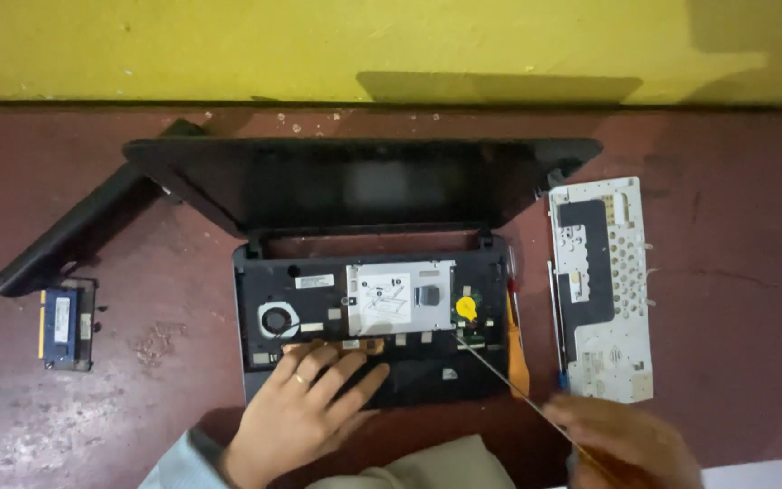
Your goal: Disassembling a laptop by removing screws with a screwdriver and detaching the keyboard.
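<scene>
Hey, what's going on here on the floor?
A person has an opened laptop on a reddish floor, keyboard removed so the fan and boards show. The left hand rests flat on its front edge. The right hand holds a long screwdriver, tip at the board. The detached keyboard lies to the right.

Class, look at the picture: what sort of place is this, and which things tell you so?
Probably an informal repair spot on a floor: an opened laptop, its removed keyboard, and a screwdriver in the right hand.
</scene>
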